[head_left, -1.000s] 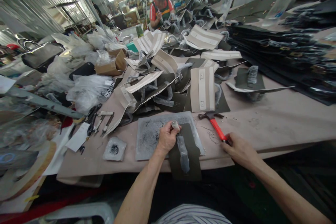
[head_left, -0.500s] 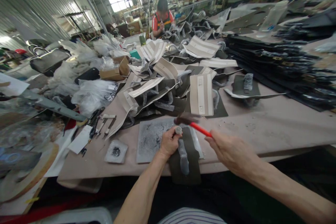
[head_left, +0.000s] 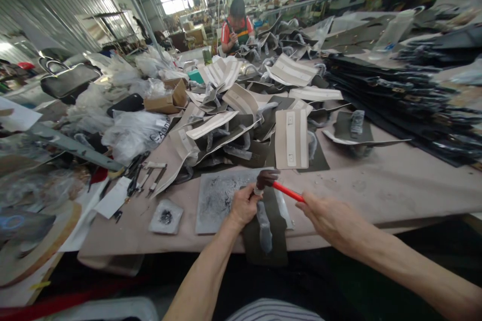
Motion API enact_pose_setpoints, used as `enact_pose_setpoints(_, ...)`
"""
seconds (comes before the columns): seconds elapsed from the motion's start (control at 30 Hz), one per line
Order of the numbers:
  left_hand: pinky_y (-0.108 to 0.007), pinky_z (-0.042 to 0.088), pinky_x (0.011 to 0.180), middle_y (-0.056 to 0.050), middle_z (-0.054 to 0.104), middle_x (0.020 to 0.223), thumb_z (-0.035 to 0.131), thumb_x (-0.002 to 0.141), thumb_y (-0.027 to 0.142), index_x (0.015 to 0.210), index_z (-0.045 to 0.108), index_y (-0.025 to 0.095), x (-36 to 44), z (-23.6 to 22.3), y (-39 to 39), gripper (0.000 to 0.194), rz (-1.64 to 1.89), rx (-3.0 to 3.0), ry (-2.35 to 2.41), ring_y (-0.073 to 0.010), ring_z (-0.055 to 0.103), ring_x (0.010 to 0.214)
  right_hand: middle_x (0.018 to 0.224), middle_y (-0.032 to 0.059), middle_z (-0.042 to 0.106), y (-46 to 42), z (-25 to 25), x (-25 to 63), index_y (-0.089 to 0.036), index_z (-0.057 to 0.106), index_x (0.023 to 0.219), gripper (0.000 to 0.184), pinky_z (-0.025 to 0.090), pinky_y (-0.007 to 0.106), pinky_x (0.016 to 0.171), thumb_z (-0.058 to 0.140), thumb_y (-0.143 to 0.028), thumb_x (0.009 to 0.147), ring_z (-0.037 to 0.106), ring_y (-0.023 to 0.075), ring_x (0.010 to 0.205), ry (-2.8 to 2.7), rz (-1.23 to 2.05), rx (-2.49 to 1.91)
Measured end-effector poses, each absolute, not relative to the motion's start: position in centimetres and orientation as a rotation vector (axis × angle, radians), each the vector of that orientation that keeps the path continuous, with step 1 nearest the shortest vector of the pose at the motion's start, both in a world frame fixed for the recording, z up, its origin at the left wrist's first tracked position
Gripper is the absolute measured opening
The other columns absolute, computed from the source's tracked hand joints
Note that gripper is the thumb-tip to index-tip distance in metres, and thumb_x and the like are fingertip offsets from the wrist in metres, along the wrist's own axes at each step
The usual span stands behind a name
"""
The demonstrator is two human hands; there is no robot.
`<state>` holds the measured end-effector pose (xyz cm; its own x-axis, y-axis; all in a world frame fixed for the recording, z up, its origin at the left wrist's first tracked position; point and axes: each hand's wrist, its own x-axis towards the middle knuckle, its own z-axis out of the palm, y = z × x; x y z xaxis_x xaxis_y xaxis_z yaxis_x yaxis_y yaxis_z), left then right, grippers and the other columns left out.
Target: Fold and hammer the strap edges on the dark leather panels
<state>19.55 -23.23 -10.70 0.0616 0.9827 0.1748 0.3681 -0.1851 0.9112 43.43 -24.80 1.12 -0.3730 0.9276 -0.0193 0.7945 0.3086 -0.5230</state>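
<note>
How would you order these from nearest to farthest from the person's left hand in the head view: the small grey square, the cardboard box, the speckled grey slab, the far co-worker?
From the left hand:
1. Speckled grey slab, beneath the hand.
2. Small grey square, on the table to the left.
3. Cardboard box, farther up the table, to the left.
4. Co-worker, straight ahead, beyond the piles.

The hammer handle (head_left: 288,191) is red, the shirt (head_left: 274,309) striped.

The left hand (head_left: 244,206) grips what seems a punch (head_left: 257,190), the right hand (head_left: 331,223) a red-handled hammer (head_left: 288,191).
</note>
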Motion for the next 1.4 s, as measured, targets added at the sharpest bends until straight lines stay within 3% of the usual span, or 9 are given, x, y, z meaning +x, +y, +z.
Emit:
enact_pose_setpoints(0.2,-0.027,0.052,0.076,-0.002,0.074,0.086,0.06,0.084,0.015,0.094,0.07,0.02,19.6,-10.8,-23.3,0.015,1.155,1.603,1.368,-0.0176,0.068,0.08,0.062,0.0022,0.057,-23.1,-3.0,47.3,-0.023,0.048,0.071,0.04,0.034,0.029,0.057,0.033,-0.046,0.1,0.052,0.016,0.057,-2.23,0.981,-1.838)
enact_pose_setpoints(0.3,-0.027,0.053,0.076,-0.003,0.075,0.087,0.061,0.083,0.014,0.094,0.071,0.02,19.6,-10.8,-23.2,0.015,1.161,1.575,1.363,-0.0181,0.069,0.082,0.072,0.0077,0.062,-22.4,-5.7,48.1,-0.019,0.055,0.083,0.035,0.041,0.032,0.063,0.031,-0.037,0.101,0.058,0.0205,0.064,-2.27,0.734,-2.056)
enact_pose_setpoints(0.37,-0.028,0.054,0.076,-0.003,0.076,0.087,0.063,0.082,0.014,0.094,0.071,0.019,19.6,-10.8,-23.1,0.016,1.174,1.546,1.364,-0.0184,0.07,0.082,0.095,0.0172,0.065,-22.4,-6.8,47.6,-0.011,0.058,0.104,0.032,0.045,0.038,0.073,0.034,-0.032,0.099,0.062,0.0272,0.082,-2.278,0.48,-2.096)
enact_pose_setpoints(0.43,-0.028,0.054,0.077,-0.002,0.076,0.087,0.064,0.08,0.014,0.095,0.071,0.019,19.6,-10.7,-23.2,0.017,1.189,1.51,1.36,-0.0182,0.07,0.082,0.125,0.0239,0.056,-23.2,-6.7,46.0,-0.008,0.052,0.126,0.037,0.044,0.043,0.087,0.039,-0.027,0.097,0.058,0.0322,0.108,-2.318,0.276,-1.868)
enact_pose_setpoints(0.53,-0.027,0.054,0.077,-0.002,0.076,0.087,0.065,0.079,0.015,0.093,0.071,0.018,19.7,-10.7,-23.2,0.016,1.201,1.469,1.36,-0.0171,0.069,0.081,0.144,0.017,0.045,-25.2,-5.2,41.9,-0.017,0.046,0.14,0.05,0.041,0.04,0.097,0.044,-0.012,0.09,0.049,0.0274,0.121,-2.574,0.205,-1.188)
enact_pose_setpoints(0.67,-0.025,0.053,0.072,-0.001,0.075,0.082,0.069,0.075,0.019,0.087,0.07,0.017,20.0,-10.8,-22.6,0.013,1.244,1.321,1.387,-0.0153,0.068,0.074,0.124,0.0118,0.058,-27.7,-4.3,36.9,-0.019,0.062,0.107,0.029,0.041,0.04,0.087,0.055,-0.011,0.081,0.052,0.0252,0.102,-2.955,0.233,-0.648)
enact_pose_setpoints(0.9,-0.023,0.054,0.068,-0.002,0.073,0.077,0.078,0.074,0.03,0.085,0.065,0.016,18.2,-4.4,-21.0,0.022,1.638,1.031,1.362,-0.0142,0.068,0.07,0.087,0.0122,0.064,-27.0,-2.3,35.5,-0.017,0.06,0.09,0.015,0.039,0.04,0.075,0.046,-0.013,0.088,0.06,0.0257,0.08,-2.821,-0.04,-1.245)
enact_pose_setpoints(1.1,-0.027,0.057,0.078,-0.004,0.076,0.089,0.077,0.079,0.028,0.095,0.068,0.017,17.9,0.6,-21.3,0.022,1.664,1.311,1.248,-0.0167,0.071,0.081,0.087,0.0134,0.072,-25.8,-0.8,36.2,-0.013,0.053,0.12,0.033,0.039,0.032,0.061,0.039,-0.036,0.101,0.07,0.0256,0.076,-2.489,0.315,-1.798)
enact_pose_setpoints(1.4,-0.03,0.058,0.082,-0.007,0.077,0.088,0.072,0.079,0.023,0.096,0.065,0.016,21.1,-10.3,-20.8,0.02,1.349,1.065,1.227,-0.0185,0.074,0.085,0.096,0.0174,0.075,-27.8,-5.4,34.2,-0.011,0.043,0.141,0.057,0.045,0.036,0.072,0.042,-0.051,0.1,0.073,0.0318,0.089,-2.182,0.835,-1.857)
